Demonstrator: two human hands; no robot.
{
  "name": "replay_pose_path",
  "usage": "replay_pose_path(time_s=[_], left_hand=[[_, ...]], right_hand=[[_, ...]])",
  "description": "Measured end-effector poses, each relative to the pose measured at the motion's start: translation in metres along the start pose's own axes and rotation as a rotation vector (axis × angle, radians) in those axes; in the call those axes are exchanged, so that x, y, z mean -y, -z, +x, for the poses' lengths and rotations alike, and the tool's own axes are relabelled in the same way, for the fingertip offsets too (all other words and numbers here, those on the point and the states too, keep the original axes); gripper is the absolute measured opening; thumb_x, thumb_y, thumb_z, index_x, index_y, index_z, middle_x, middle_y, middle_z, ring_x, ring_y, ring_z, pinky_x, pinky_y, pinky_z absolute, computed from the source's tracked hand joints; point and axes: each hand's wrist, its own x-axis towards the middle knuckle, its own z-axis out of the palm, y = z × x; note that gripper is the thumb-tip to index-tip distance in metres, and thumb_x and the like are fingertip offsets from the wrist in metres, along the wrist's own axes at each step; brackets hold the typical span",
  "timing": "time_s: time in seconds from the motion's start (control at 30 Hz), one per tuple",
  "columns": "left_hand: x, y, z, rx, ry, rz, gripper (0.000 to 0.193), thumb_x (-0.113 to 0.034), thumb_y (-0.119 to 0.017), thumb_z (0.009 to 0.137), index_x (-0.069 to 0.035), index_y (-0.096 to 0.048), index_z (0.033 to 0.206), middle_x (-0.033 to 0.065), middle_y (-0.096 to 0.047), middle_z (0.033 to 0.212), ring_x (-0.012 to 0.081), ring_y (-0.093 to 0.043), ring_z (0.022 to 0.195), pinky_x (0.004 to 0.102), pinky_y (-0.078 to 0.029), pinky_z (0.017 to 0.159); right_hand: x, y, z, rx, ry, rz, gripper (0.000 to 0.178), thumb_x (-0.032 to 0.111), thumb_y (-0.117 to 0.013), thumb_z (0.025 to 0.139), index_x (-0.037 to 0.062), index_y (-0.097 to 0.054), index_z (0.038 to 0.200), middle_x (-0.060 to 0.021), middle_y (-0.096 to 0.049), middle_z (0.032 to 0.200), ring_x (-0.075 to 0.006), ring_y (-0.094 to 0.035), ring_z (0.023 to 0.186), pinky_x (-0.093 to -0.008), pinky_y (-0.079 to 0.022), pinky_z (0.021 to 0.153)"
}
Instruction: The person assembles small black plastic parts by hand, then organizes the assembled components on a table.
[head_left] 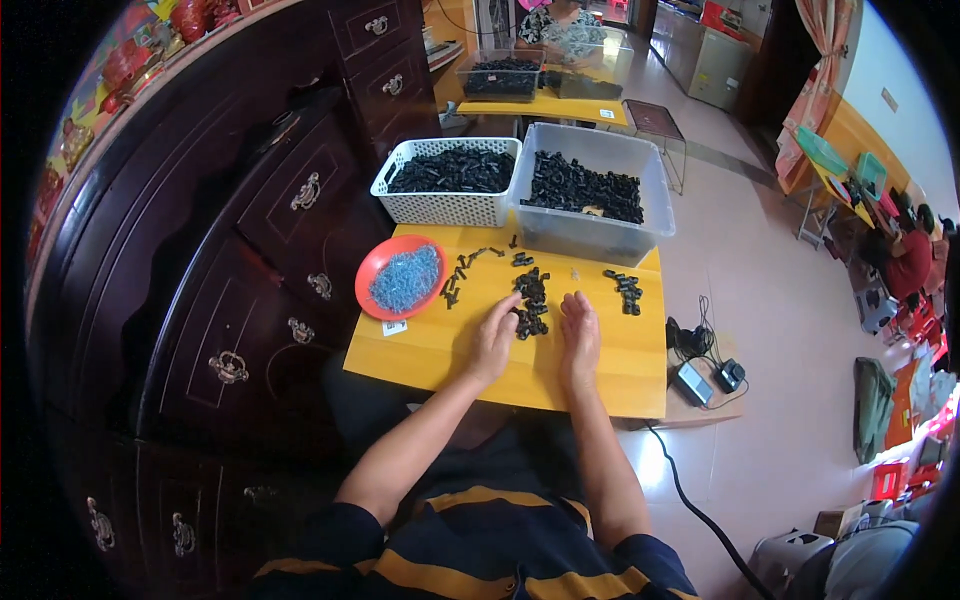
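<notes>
On a yellow tabletop [420,355], a small heap of black plastic parts [532,300] lies between my two hands. My left hand [492,338] stands on edge along the heap's left side, fingers stretched out, its fingertips touching or very near the parts. To the right of the heap, a little apart from it, my right hand [580,338] is held with straight fingers and an empty palm turned inward. Further right is a second cluster of black parts [628,292]. A curved line of slim black pieces [458,275] runs at the left, beside a red bowl [364,292] of bluish, thin small pieces.
A white perforated basket [440,208] and a clear plastic bin [590,236], both holding black parts, stand at the table's far edge. Dark drawers [270,230] rise close on the left. A black cable [690,495] and small devices [692,382] are at the right.
</notes>
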Motion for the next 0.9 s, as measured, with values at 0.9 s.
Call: replay_pose_path(time_s=[0.9], left_hand=[[0.025, 0.013, 0.006, -0.189, 0.255, -0.609, 0.057, -0.045, -0.042, 0.109, -0.002, -0.045, 0.146, 0.0175, -0.062, 0.133, 0.0253, -0.059, 0.123, 0.0420, -0.045, 0.107]], right_hand=[[0.008, -0.034, -0.016, 0.213, 0.513, -1.297, 0.037, 0.016, -0.068, 0.090, -0.0004, -0.066, 0.123, -0.0262, -0.054, 0.142, -0.0439, -0.050, 0.131, -0.0493, -0.039, 0.113]])
